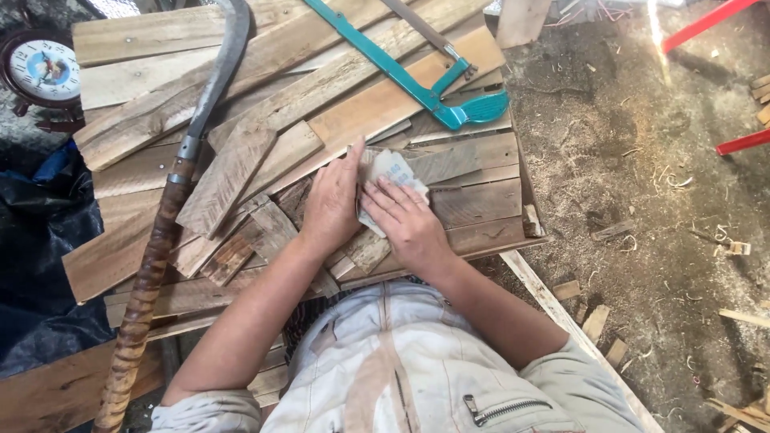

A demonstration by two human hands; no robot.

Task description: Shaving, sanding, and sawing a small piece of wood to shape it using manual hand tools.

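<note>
My left hand [331, 202] rests flat on a small piece of wood [367, 250] atop a pile of planks [241, 136], fingers together and pointing away from me. My right hand [406, 218] presses a folded sheet of pale sandpaper [391, 171] against the wood right beside the left hand. The part of the wood under both hands is hidden. My knees in light, dusty trousers [401, 369] show at the bottom.
A teal hacksaw [417, 80] lies across the planks at the back. A long curved blade with a wrapped handle [172, 192] leans at the left. A round clock [44, 70] sits far left by dark plastic sheeting [40, 240]. Sawdust and wood offcuts [597, 321] cover the ground at right.
</note>
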